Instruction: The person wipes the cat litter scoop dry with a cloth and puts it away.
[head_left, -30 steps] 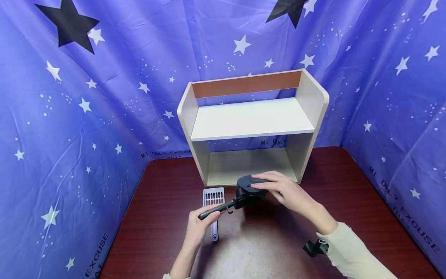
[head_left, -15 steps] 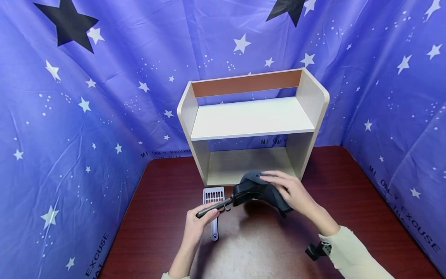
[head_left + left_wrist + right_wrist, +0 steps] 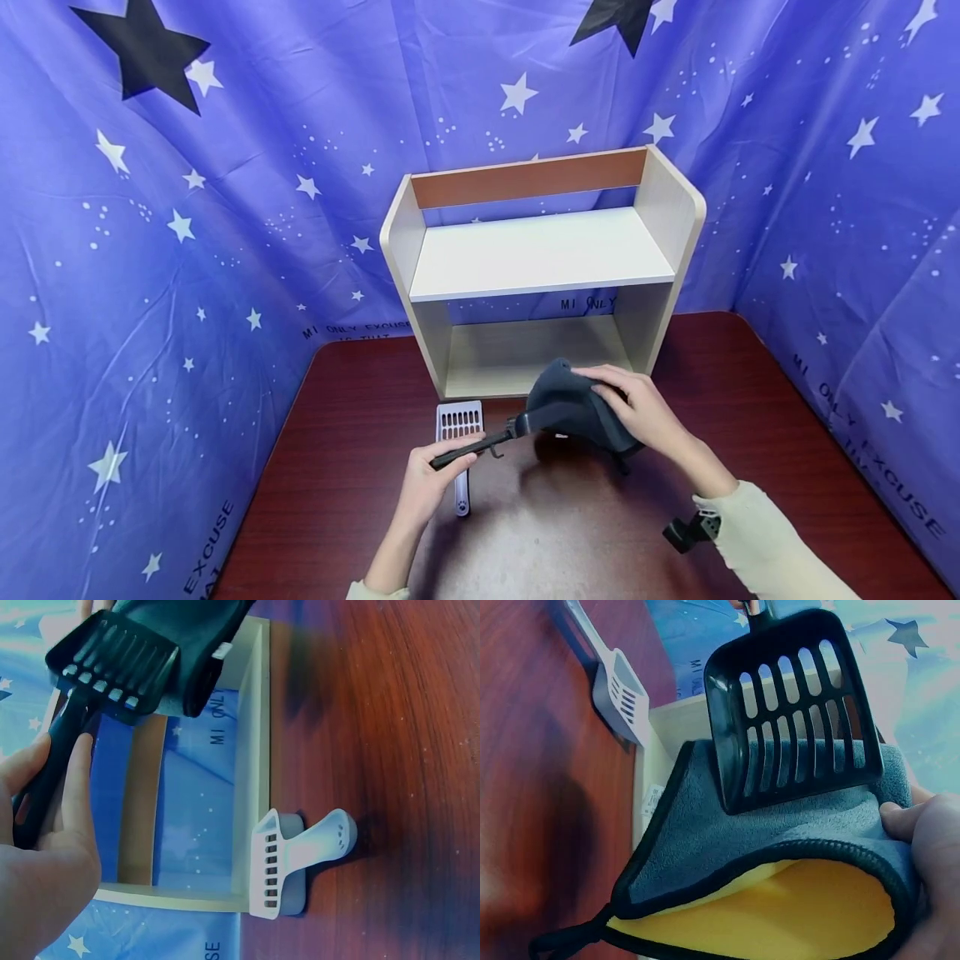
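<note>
My left hand point(image 3: 423, 487) grips the handle of a black slotted litter scoop point(image 3: 120, 660), held in the air above the table. My right hand point(image 3: 637, 408) holds a folded cloth point(image 3: 810, 825), grey outside and yellow inside, with black edging and a hanging loop. In the right wrist view the cloth lies behind and under the scoop's slotted head; whether they touch is hard to tell. The right thumb presses on the cloth's grey side, while its other fingers are largely hidden there. A white litter scoop point(image 3: 304, 851) with a paw print on its handle rests on the table near the left hand.
A pale two-tier shelf point(image 3: 543, 254) stands at the back of the dark red wooden table point(image 3: 337, 467). Blue curtains point(image 3: 247, 208) with stars hang behind and on both sides. A black wrist camera point(image 3: 690, 529) sits at the right sleeve.
The right hand has shifted slightly right with the cloth, which now hangs lower and more spread out behind the scoop. The black scoop's head has turned; the left hand has hardly moved.
</note>
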`<state>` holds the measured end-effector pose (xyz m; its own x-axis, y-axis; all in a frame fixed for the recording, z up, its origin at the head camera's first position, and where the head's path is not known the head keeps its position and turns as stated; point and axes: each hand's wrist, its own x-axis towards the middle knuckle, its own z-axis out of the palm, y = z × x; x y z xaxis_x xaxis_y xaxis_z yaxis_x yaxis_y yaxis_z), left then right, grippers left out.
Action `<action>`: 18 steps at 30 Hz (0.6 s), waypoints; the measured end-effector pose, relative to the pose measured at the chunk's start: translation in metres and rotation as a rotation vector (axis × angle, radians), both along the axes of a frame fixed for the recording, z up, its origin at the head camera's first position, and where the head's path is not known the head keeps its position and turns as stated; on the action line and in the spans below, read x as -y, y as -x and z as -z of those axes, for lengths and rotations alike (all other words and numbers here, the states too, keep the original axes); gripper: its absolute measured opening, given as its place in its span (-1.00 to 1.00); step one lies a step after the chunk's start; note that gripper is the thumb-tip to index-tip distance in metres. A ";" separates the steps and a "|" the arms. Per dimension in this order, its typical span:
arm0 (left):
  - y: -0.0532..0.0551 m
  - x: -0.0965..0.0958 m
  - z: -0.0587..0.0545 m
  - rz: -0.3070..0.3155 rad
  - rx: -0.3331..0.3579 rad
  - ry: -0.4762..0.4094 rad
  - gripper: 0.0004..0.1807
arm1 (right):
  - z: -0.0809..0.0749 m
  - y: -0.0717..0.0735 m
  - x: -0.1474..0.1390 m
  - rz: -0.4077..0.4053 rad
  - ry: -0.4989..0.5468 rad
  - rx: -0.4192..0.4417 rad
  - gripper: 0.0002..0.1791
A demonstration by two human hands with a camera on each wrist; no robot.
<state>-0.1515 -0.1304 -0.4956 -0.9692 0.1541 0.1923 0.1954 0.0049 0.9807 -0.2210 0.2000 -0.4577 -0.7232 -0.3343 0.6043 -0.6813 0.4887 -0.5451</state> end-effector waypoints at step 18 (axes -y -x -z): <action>0.000 -0.003 0.000 0.110 -0.203 0.066 -0.78 | -0.032 -0.013 0.033 -0.378 -0.254 0.037 -0.64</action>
<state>-0.1519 -0.1275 -0.4957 -0.8883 0.2752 0.3678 0.3917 0.0358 0.9194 -0.2082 0.1667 -0.4261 -0.5419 -0.7129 0.4451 -0.8196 0.3310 -0.4677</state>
